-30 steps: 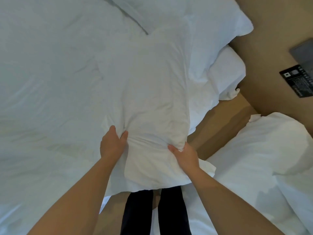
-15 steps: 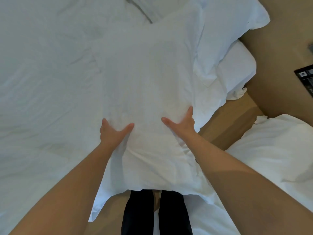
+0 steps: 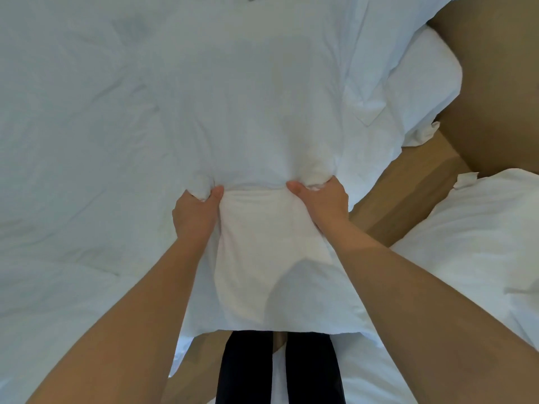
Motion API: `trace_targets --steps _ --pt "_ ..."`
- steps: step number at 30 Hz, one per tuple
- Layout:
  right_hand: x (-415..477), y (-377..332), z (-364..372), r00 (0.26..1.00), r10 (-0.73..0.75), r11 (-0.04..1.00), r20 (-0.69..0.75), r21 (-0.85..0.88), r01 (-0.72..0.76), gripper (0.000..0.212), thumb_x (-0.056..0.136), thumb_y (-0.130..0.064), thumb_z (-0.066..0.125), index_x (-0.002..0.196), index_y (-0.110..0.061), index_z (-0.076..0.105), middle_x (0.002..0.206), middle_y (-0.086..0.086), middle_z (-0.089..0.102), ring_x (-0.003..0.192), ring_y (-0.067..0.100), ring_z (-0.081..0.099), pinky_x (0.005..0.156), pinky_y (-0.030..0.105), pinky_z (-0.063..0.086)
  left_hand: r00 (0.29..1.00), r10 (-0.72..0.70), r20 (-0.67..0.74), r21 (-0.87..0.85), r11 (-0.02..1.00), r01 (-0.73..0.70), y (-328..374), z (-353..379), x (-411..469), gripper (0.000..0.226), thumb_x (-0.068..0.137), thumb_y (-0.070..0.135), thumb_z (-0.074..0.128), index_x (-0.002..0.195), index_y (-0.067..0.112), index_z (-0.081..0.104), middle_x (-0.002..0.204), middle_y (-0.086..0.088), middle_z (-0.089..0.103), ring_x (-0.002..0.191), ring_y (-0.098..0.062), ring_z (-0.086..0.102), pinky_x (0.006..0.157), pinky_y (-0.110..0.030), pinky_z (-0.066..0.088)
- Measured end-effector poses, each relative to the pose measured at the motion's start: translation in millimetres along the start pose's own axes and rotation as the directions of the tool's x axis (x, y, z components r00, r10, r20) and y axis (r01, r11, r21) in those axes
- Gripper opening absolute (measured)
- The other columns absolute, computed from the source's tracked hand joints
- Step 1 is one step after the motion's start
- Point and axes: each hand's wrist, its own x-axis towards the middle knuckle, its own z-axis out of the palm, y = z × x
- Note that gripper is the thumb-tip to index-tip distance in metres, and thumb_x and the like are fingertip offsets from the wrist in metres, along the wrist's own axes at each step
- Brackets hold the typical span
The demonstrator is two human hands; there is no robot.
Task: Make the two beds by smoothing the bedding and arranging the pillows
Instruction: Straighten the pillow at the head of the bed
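Both hands clenched on bunched white fabric: left hand [image 3: 194,217] and right hand [image 3: 323,204] gripping the near part of a white pillow [image 3: 262,126], spread over the rumpled bed [image 3: 73,141] at left. At far right, another pillow [image 3: 423,83]. Across a brown strip [image 3: 408,199], a second bed [image 3: 481,243]. Near, dark trouser legs [image 3: 248,368], partly covered by the pillow's hanging edge.

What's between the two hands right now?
Only a creased stretch of the white fabric pillow, gripped by the left hand and right hand; the head view shows it.
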Motion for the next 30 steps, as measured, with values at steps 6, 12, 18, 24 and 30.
trace_targets --steps 6,12,18,24,30 --pt "-67.7 7.7 -53.0 0.994 0.087 0.989 -0.067 0.126 -0.078 0.059 0.065 -0.061 0.079 0.101 -0.018 0.063 0.093 -0.005 0.067 0.091 0.017 0.065 0.084 0.039 0.055 0.997 0.067 -0.027 -0.086 0.994 -0.069 27.2 -36.0 -76.6 0.051 0.084 0.041 0.071 0.122 0.009 0.062 0.118 -0.007 0.066 0.111 -0.024 0.060 0.096 -0.032 0.047" --pt "-147.0 60.3 -120.1 0.966 0.204 0.918 -0.158 0.374 -0.132 0.048 0.064 -0.058 0.081 0.097 -0.028 0.065 0.091 -0.011 0.071 0.085 0.009 0.068 0.078 0.032 0.058 0.984 0.137 0.111 -0.032 0.990 -0.135 41.7 -34.7 -162.0 0.049 0.084 0.039 0.071 0.121 0.007 0.062 0.117 -0.007 0.066 0.110 -0.026 0.060 0.098 -0.035 0.047" --pt "-208.7 138.1 -195.3 0.861 0.402 0.802 -0.311 0.573 -0.167 0.043 0.065 -0.053 0.083 0.092 -0.025 0.066 0.082 -0.012 0.071 0.075 0.002 0.067 0.064 0.020 0.052 0.895 0.324 0.308 0.047 0.934 -0.354 66.2 13.1 -251.5 0.054 0.083 0.043 0.071 0.126 0.011 0.061 0.123 -0.007 0.066 0.119 -0.025 0.058 0.105 -0.037 0.044" --pt "-262.4 232.2 -270.6 0.696 0.592 0.666 -0.407 0.734 -0.136 0.041 0.063 -0.056 0.082 0.085 -0.028 0.060 0.087 -0.008 0.070 0.084 0.015 0.067 0.077 0.034 0.055 0.716 0.461 0.524 0.057 0.820 -0.569 91.2 89.5 -370.8 0.042 0.085 0.042 0.068 0.115 0.013 0.063 0.112 -0.003 0.067 0.107 -0.023 0.062 0.096 -0.031 0.047" --pt "-335.0 331.7 -341.6 0.555 0.724 0.515 -0.410 0.856 -0.040 0.040 0.066 -0.050 0.083 0.091 -0.024 0.065 0.085 -0.007 0.072 0.079 0.011 0.068 0.065 0.024 0.051 0.515 0.502 0.695 -0.031 0.737 -0.675 76.1 162.5 -504.4 0.017 0.084 0.038 0.070 0.092 0.027 0.059 0.083 0.017 0.061 0.081 -0.006 0.062 0.078 -0.026 0.050"
